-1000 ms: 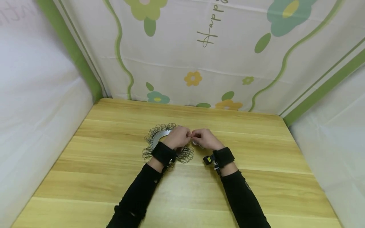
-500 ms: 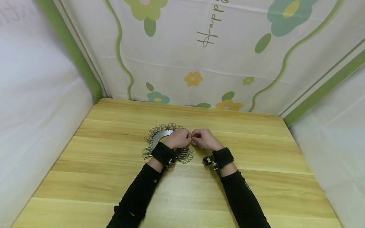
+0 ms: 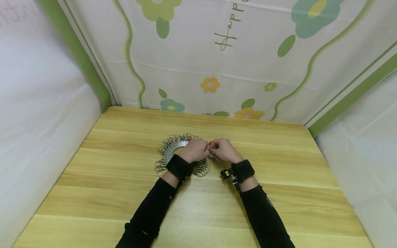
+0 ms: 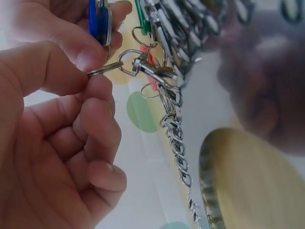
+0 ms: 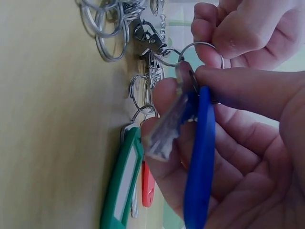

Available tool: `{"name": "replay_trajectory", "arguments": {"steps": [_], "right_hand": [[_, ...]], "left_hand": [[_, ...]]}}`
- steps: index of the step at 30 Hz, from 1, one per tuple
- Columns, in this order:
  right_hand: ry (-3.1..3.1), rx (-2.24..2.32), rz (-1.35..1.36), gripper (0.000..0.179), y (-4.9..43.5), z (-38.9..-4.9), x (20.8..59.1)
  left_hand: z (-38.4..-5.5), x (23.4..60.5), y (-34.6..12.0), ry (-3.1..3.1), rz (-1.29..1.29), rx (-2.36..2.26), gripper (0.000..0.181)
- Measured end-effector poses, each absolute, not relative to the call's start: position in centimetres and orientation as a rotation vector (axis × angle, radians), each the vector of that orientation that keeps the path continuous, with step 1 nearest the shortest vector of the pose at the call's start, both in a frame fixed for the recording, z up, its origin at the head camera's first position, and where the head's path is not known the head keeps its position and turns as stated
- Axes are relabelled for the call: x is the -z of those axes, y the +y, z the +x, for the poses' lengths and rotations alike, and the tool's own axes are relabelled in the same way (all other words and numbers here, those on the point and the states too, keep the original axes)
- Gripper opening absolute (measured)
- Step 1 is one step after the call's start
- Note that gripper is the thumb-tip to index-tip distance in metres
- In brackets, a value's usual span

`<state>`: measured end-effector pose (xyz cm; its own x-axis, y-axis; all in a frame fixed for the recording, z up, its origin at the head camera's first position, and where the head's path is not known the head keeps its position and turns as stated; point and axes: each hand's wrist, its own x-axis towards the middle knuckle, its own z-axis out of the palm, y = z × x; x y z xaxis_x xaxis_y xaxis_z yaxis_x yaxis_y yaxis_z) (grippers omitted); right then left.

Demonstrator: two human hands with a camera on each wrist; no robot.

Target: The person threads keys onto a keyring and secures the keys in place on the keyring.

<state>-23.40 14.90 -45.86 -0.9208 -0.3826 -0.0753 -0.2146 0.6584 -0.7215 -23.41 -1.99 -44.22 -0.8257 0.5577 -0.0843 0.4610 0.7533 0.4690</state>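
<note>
A flat metal ring plate lies on the table, its rim lined with metal swivel clasps and split rings. My left hand reaches over its right side and pinches a split ring linked to a swivel clasp on the rim. Close beside it, my right hand holds a key with a blue key tag between thumb and fingers, against that split ring. Whether the key is threaded on the ring cannot be told. A green key tag and a red key tag hang from neighbouring rings.
The wooden table has a fabric wall with printed flowers behind it and white fabric at both sides. More split rings fan out below the left hand. A wrist camera sits by the right wrist.
Both hands stay almost in place at the plate's right side, with small finger movements. A bit of red now shows between them. The plate has not visibly moved.
</note>
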Motion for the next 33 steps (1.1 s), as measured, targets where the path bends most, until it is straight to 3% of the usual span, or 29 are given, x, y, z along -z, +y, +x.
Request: {"name": "replay_trajectory", "arguments": {"steps": [9,33], "right_hand": [[2.616,1.147,-0.481,0.011,14.78,-23.21,45.33],[2.646,1.102,-0.509,0.016,14.54,-23.19,45.48]], "left_hand": [[-23.33,44.05,-1.93,2.731,0.875,-0.587,0.041],[-23.31,44.23,-2.04,2.711,0.919,-0.555,0.040]]}}
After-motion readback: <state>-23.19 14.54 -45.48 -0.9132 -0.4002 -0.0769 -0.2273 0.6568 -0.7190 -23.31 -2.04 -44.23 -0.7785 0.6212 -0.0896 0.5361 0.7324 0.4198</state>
